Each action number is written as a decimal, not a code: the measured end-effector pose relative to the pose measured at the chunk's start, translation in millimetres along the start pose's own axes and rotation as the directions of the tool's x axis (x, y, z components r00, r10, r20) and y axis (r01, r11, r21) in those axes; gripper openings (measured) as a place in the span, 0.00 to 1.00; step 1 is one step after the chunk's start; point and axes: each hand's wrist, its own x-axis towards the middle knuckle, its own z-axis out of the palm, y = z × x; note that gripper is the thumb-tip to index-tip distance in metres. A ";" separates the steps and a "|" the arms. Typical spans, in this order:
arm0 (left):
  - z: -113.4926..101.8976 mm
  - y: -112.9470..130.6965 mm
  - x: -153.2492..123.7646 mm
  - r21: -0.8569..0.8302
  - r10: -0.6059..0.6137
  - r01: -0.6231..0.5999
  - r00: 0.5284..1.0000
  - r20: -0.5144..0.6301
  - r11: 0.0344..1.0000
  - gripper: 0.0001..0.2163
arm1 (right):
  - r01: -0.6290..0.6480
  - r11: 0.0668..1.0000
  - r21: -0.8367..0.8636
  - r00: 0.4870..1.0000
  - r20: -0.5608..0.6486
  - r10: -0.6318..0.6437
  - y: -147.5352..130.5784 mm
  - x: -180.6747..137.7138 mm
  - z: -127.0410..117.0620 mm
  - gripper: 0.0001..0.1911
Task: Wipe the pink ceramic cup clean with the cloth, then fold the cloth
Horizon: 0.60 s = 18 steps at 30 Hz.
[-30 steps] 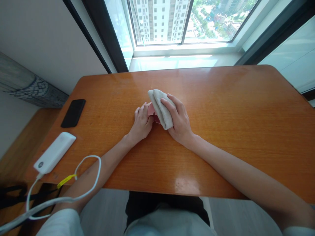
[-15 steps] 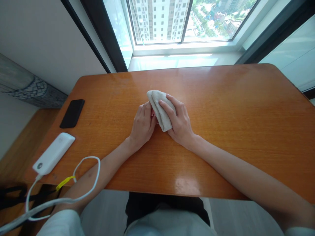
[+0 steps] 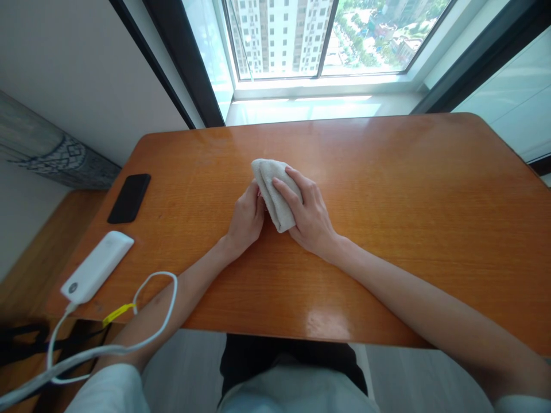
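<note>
At the middle of the desk (image 3: 387, 189), the cloth (image 3: 270, 186) lies between the hands, its long axis running far-left to near-right, the right hand (image 3: 309, 221) gripping it from the right, the left hand (image 3: 246, 221) curled against its left side, grip hidden.

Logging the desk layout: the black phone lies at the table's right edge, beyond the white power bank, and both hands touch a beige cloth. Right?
No: the head view shows the black phone at the table's left edge, beyond the white power bank. The left hand and right hand do touch the beige cloth.
</note>
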 end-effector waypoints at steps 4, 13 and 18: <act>0.1 0.4 -0.3 0.138 0.049 -0.041 0.997 -0.052 0.990 0.08 | -0.014 1.000 0.027 1.000 -0.025 0.015 3.4 -3.1 -2.6 0.40; 7.3 2.2 -16.8 0.115 0.109 -0.113 0.993 0.035 0.987 0.13 | 0.133 0.989 -0.059 0.987 -0.084 -0.138 -6.4 -1.6 -4.0 0.37; 9.1 3.6 -15.2 0.092 0.062 -0.065 0.997 0.040 0.994 0.14 | 0.141 0.990 -0.026 0.987 -0.069 -0.143 -11.3 1.0 -5.7 0.36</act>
